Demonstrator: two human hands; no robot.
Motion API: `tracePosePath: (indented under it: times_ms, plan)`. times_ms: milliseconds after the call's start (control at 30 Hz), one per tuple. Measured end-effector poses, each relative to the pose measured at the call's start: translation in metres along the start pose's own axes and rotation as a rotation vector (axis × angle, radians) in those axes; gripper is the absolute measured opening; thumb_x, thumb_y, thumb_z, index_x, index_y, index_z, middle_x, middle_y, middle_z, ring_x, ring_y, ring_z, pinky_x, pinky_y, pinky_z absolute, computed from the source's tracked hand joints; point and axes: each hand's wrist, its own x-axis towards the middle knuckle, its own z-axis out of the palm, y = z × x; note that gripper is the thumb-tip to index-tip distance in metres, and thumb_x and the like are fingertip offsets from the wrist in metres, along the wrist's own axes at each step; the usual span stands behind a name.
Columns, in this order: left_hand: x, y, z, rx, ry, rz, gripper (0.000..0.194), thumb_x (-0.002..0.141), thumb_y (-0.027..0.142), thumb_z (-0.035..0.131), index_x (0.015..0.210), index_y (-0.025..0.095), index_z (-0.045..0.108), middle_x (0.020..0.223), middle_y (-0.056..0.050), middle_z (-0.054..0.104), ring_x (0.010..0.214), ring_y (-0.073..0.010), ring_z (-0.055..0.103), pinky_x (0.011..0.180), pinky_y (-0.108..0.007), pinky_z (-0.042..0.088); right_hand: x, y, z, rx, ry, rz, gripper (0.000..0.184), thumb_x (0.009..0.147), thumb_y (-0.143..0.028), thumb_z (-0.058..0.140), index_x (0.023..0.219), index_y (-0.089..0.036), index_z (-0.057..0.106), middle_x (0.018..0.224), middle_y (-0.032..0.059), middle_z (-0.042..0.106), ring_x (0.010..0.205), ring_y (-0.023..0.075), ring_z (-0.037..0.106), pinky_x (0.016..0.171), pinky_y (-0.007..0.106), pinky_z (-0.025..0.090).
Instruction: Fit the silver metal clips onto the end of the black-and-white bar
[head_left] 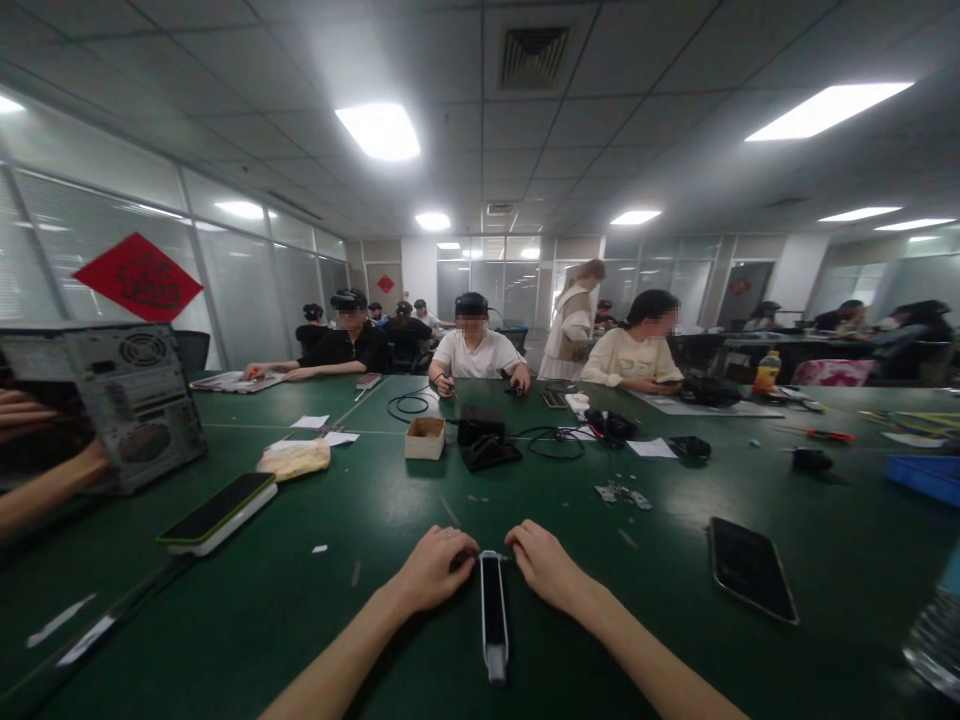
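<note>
A slim, long device with a black face and pale rim lies lengthwise on the green table in front of me. My left hand is at its far left corner, fingers curled and closed, with the thumb tucked toward them. On the other side, my right hand rests with bent fingers pressed together, fingertips close to the device's far right corner. Thin bits stick out sideways from the device's top end toward both hands. What the fingertips hold, if anything, is too small to make out.
A black phone lies right, near a clear bottle. Left are a green-edged phone on a white block and a computer case with a person's arm. Ahead stand a small cardboard box and cables; several people sit beyond.
</note>
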Motion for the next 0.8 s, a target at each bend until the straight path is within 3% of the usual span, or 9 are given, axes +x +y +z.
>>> tracePosePath:
  times_ms: [200, 567, 800]
  plan:
    - [0.0, 0.0, -0.001, -0.014, -0.005, -0.005, 0.018, 0.087, 0.018, 0.046, 0.098, 0.021, 0.06, 0.093, -0.002, 0.065, 0.084, -0.0162, 0.057, 0.08, -0.031, 0.039, -0.001, -0.002, 0.001, 0.096, -0.01, -0.031, 0.025, 0.093, -0.015, 0.038, 0.102, -0.014, 0.061, 0.104, 0.0071, 0.056, 0.092, 0.0147, 0.055, 0.081, 0.023, 0.045]
    - [0.002, 0.0, 0.0, 0.006, -0.021, -0.01, 0.017, 0.086, 0.017, 0.047, 0.097, 0.02, 0.06, 0.092, -0.002, 0.065, 0.083, -0.0159, 0.056, 0.08, -0.031, 0.038, -0.003, 0.004, -0.002, 0.018, 0.032, -0.119, 0.02, 0.088, -0.016, 0.043, 0.092, -0.015, 0.062, 0.091, 0.0054, 0.06, 0.085, 0.0152, 0.055, 0.074, 0.024, 0.043]
    - [0.001, 0.001, -0.002, -0.015, -0.031, -0.011, 0.017, 0.087, 0.017, 0.047, 0.098, 0.02, 0.06, 0.095, -0.002, 0.064, 0.086, -0.0164, 0.056, 0.08, -0.031, 0.039, -0.008, 0.002, -0.015, 0.09, -0.05, -0.119, 0.019, 0.087, -0.018, 0.05, 0.098, -0.015, 0.065, 0.094, 0.0053, 0.063, 0.086, 0.0159, 0.057, 0.076, 0.024, 0.043]
